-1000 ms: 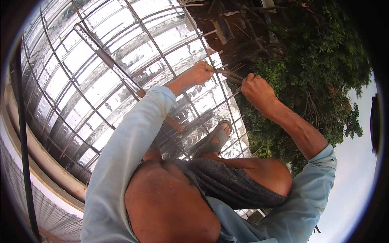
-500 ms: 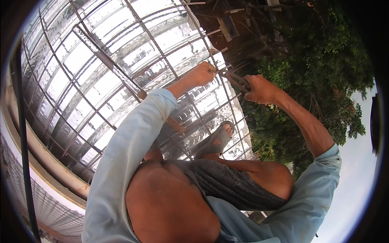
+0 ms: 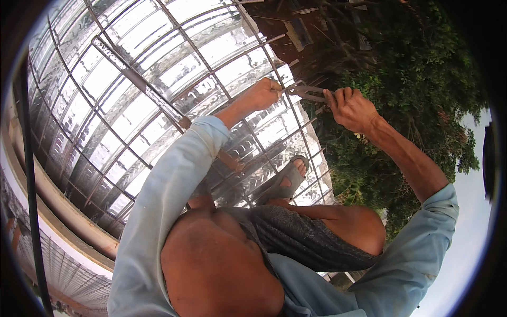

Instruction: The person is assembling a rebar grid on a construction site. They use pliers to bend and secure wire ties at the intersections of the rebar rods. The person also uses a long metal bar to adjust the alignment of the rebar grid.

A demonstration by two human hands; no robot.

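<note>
The mesh (image 3: 211, 70) of thin steel bars spread over a shiny, ribbed metal sheet (image 3: 150, 24), and a pair of dark metal pincers (image 3: 296, 91) reached across its right-hand edge, the head close to the outermost long bar and the handles pointing out past the mesh. The right hand (image 3: 354, 111) hung beyond that same edge, its fingers wrapped about the pincers' handles. The left hand (image 3: 262, 95) was over the mesh, just inside the edge and right beside the pincers' head, its fingers closed in a pinch; whatever might have been between the fingertips was too small to tell. A grey sandal (image 3: 272, 190) with bare toes showing rested at the mesh's lower right part, nearer the person than the pincers were. Across the left half of the mesh ran a long, slender metal tool (image 3: 140, 82), darker along its middle and brown at its near end. At the mesh's near side, partly behind the left sleeve (image 3: 169, 195), was a brown piece (image 3: 231, 162) whose kind could not be told. Leafy branches (image 3: 412, 68) filled the space right of the mesh, while a pale rounded beam (image 3: 79, 227) curved along its lower left.
</note>
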